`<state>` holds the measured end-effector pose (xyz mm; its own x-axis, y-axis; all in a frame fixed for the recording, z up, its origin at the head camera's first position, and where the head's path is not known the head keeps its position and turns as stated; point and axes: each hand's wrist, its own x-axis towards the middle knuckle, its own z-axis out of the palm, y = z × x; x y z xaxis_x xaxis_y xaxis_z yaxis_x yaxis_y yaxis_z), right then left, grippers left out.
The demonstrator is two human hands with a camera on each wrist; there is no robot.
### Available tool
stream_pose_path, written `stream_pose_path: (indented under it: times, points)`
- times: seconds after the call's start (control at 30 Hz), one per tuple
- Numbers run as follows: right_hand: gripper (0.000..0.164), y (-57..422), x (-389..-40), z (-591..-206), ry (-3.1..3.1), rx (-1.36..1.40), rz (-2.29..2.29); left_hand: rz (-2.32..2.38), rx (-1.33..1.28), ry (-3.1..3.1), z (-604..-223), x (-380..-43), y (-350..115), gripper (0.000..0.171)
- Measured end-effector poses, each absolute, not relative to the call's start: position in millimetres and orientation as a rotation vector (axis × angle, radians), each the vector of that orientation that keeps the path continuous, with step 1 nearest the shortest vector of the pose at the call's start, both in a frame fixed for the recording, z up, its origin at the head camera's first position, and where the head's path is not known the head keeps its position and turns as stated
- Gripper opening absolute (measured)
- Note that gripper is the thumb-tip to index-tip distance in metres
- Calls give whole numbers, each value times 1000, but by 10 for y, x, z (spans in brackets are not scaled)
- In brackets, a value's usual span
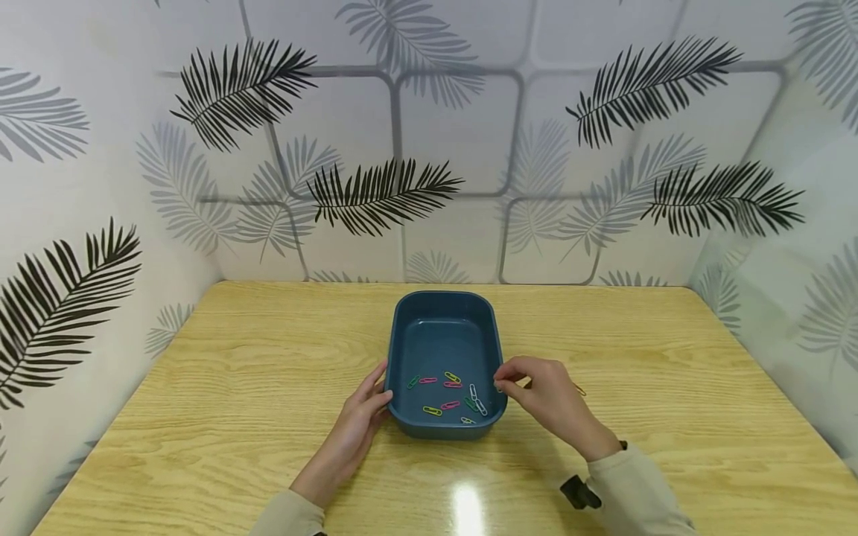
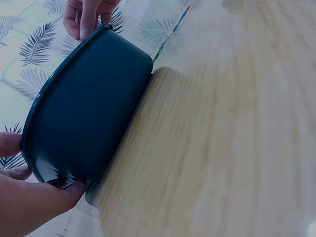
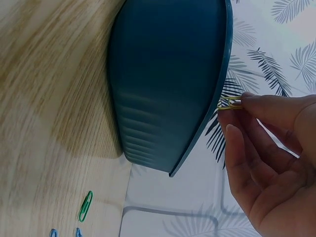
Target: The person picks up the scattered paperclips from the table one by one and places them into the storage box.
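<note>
A dark blue plastic bin (image 1: pixel 444 430) sits on the table with several paper clips inside, among them yellow (image 1: pixel 432 411), pink (image 1: pixel 450 405), green (image 1: pixel 413 382) and white (image 1: pixel 481 407) ones. My left hand (image 1: pixel 358 417) holds the bin's left side, thumb at the rim and fingers along the outer wall. Over the right rim, my right hand (image 1: pixel 546 394) pinches a yellow paper clip (image 3: pixel 230 102) between thumb and fingertips; in the right wrist view, the clip overlaps the rim.
More paper clips lie on the table to the right: a green one (image 3: pixel 85 206) and blue ones (image 3: pixel 53 232) in the right wrist view, and a yellow-orange one (image 1: pixel 579 389) partly behind my right hand. Patterned wall covering (image 1: pixel 456 238) rises behind the wooden table (image 1: pixel 221 372).
</note>
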<state>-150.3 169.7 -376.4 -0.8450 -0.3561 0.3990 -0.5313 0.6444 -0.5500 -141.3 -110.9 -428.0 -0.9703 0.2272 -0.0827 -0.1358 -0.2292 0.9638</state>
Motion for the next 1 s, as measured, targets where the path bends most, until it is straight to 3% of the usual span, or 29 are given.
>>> stream_pose_path:
  times: [1.0]
  points:
    - [11, 1920, -1577, -3682, -2714, 645, 1013, 2301, 95, 1797, -4271, -1401, -1100, 59]
